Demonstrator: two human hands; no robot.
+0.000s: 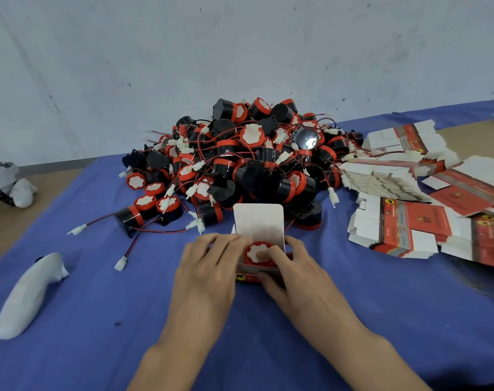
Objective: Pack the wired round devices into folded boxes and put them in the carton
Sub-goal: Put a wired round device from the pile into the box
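round device [257, 253] cap-up in box [253, 273], axis vertical. left hand [209, 266] grips box's left side, right hand [294, 275] pinches front. open lid flap [258, 221] stands behind, beyond both hands.

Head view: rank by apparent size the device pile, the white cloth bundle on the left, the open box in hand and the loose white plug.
1. device pile
2. white cloth bundle, nearer the camera, so enlarged
3. open box
4. loose white plug
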